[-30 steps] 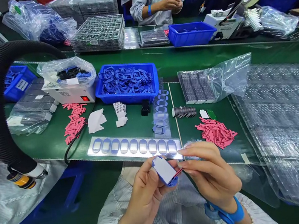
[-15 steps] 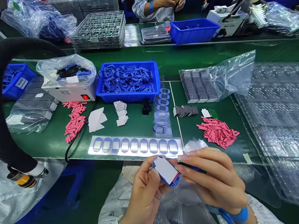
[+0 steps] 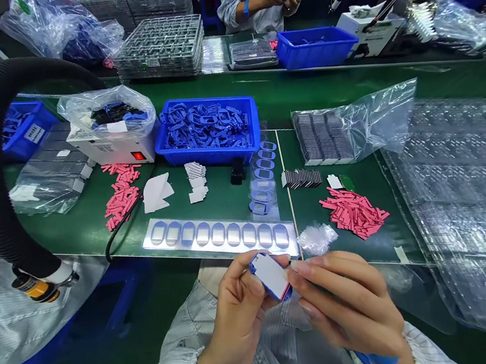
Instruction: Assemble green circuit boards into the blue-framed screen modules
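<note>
Small white rectangular pack in blue plastic frame [image 3: 270, 275] looks light and stiff, best held by edges; left hand [image 3: 234, 326] pinches it, curled right hand [image 3: 350, 307] touches its side.

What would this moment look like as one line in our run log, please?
left hand: grips blue-framed white part | right hand: fingers beside part | nearby: crumpled clear plastic, pink strips

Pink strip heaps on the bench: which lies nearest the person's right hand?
The heap of pink strips just beyond the right hand, beside the crumpled clear film; the other heap lies far left.
</note>
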The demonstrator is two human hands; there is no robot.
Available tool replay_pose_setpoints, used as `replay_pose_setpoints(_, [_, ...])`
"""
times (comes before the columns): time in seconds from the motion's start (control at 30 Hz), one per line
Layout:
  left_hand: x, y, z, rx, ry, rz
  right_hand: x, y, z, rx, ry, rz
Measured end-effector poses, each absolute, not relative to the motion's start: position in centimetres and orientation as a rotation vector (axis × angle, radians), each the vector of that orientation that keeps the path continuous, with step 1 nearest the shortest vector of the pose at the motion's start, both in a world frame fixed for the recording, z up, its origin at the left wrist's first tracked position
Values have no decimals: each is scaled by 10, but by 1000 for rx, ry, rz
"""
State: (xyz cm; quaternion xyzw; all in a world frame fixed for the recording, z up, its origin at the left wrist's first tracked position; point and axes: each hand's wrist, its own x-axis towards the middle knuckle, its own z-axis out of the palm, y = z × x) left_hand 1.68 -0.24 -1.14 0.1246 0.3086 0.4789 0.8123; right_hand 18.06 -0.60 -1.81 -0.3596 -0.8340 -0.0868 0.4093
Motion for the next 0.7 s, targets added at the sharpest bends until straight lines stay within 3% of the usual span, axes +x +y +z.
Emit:
replay_pose_setpoints(0.17, [15, -2, -13, 288, 688, 1038, 175, -5, -22, -971, -2050, -147])
replay_pose_setpoints(0.4, [15, -2, -17, 442, 711, 1151, 153, -7, -31, -1072, -1547, 396])
replay_pose_setpoints(0.7, [18, -6, -21, 572, 767, 1287, 142, -2, -27, -988, -1517, 487])
